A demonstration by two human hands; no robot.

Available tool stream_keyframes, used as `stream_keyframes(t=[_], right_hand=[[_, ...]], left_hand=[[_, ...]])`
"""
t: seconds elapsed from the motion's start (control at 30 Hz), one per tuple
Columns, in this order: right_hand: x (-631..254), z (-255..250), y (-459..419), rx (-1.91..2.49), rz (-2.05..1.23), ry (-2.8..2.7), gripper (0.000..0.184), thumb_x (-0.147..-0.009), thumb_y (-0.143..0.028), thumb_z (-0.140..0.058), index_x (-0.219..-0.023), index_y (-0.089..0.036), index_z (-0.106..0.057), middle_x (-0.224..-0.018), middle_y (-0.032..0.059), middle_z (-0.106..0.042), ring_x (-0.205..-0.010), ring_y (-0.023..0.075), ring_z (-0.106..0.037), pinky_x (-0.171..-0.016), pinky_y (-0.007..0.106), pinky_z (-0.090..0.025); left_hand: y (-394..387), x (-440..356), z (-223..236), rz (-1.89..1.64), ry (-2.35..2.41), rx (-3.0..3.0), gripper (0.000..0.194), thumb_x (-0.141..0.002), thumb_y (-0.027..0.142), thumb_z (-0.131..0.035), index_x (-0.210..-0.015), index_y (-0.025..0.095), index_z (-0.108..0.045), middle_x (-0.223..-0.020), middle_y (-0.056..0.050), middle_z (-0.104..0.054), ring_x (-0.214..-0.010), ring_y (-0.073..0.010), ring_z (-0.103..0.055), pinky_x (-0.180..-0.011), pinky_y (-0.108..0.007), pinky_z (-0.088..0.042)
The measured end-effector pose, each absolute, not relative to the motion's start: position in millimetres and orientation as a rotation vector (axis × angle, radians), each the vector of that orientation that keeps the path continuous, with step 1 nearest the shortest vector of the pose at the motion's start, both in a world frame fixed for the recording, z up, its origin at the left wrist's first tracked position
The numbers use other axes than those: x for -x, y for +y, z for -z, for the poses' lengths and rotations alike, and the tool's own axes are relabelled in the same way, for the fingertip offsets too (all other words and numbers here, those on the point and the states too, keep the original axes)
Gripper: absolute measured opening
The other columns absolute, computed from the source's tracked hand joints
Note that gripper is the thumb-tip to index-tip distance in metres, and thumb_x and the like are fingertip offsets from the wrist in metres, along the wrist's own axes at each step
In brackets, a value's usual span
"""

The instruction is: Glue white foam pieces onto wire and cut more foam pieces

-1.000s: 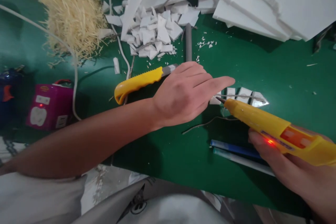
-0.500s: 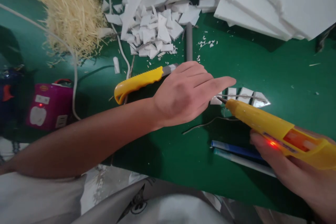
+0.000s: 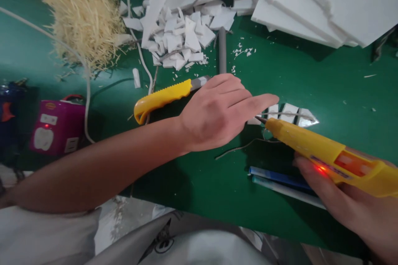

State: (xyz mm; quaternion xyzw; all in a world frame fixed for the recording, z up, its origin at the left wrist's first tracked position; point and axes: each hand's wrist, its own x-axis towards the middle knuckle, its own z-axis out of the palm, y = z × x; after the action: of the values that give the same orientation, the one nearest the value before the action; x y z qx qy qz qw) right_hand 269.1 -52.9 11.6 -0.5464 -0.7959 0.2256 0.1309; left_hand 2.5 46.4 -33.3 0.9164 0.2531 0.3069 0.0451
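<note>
A yellow hot glue gun (image 3: 314,149) with a glowing red light is gripped in my right hand (image 3: 342,203). Its dark nozzle tip meets a small white foam piece (image 3: 254,121) beside my left fingers. My left hand (image 3: 214,112) lies palm down over the left end of the row, index finger stretched out and the other fingers curled under; what they hold is hidden. A thin string (image 3: 280,113) runs across several foam pieces (image 3: 289,112), the last one pointed. Under my left wrist side sits a yellow utility knife (image 3: 164,98), its blade end partly covered.
White foam scraps (image 3: 183,39) and large foam sheets (image 3: 351,4) lie at the back. A grey rod (image 3: 222,49) points toward my left hand. Blue and whitish sticks (image 3: 280,178) lie in front. Wood shavings (image 3: 83,20), a white cable (image 3: 88,99) and a purple power adapter (image 3: 57,126) are leftward.
The whole view has shifted very slightly. Both hands and the glue gun keep nearly the same places, with the nozzle still at the foam piece.
</note>
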Motion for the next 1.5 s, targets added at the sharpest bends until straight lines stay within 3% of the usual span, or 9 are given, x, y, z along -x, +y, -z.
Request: stream_keyframes(t=[0.43, 0.87, 1.2, 1.5], right_hand=[[-274.3, -9.7, -55.6, 1.573, -0.653, -2.313, 0.008, -0.1, -0.036, -0.054, -0.092, -0.033, -0.056, -0.076, -0.0025, -0.069, -0.062, 0.0182, -0.069, -0.053, 0.027, -0.055], [-280.6, -3.9, -55.1, 1.498, -0.73, -2.311, 0.011, -0.099, -0.038, -0.055, -0.092, -0.032, -0.06, -0.077, -0.0015, -0.069, -0.06, 0.0178, -0.068, -0.051, 0.027, -0.054], [-292.0, -2.6, -53.3, 1.471, -0.959, -2.325, 0.021, -0.101, -0.048, -0.048, -0.091, -0.034, -0.061, -0.079, 0.0031, -0.069, -0.063, 0.0196, -0.068, -0.054, 0.03, -0.055], [-289.3, -5.9, -53.8, 1.473, -0.87, -2.328, 0.026, -0.1, -0.048, -0.046, -0.086, -0.032, -0.059, -0.075, 0.0012, -0.067, -0.059, 0.0176, -0.065, -0.05, 0.028, -0.053]], left_hand=[[45.0, -1.9, 32.4, -0.914, 0.75, -2.872, 0.038, -0.102, 0.012, -0.045, -0.134, 0.023, -0.063, -0.088, 0.0, -0.071, -0.088, -0.0171, -0.067, -0.096, -0.038, -0.056], [44.2, -4.0, 33.0, -0.823, 0.701, -2.795, 0.037, -0.102, 0.022, -0.051, -0.138, 0.013, -0.054, -0.113, -0.007, -0.074, -0.11, -0.0212, -0.067, -0.102, -0.04, -0.052], [44.1, -7.0, 35.1, -0.779, 0.748, -2.753, 0.038, -0.101, 0.02, -0.052, -0.139, 0.014, -0.053, -0.115, -0.008, -0.074, -0.112, -0.0224, -0.068, -0.101, -0.041, -0.053], [44.3, -4.0, 35.6, -0.815, 0.755, -2.752, 0.038, -0.099, 0.019, -0.054, -0.137, 0.014, -0.054, -0.113, -0.008, -0.074, -0.11, -0.0232, -0.069, -0.1, -0.042, -0.054]])
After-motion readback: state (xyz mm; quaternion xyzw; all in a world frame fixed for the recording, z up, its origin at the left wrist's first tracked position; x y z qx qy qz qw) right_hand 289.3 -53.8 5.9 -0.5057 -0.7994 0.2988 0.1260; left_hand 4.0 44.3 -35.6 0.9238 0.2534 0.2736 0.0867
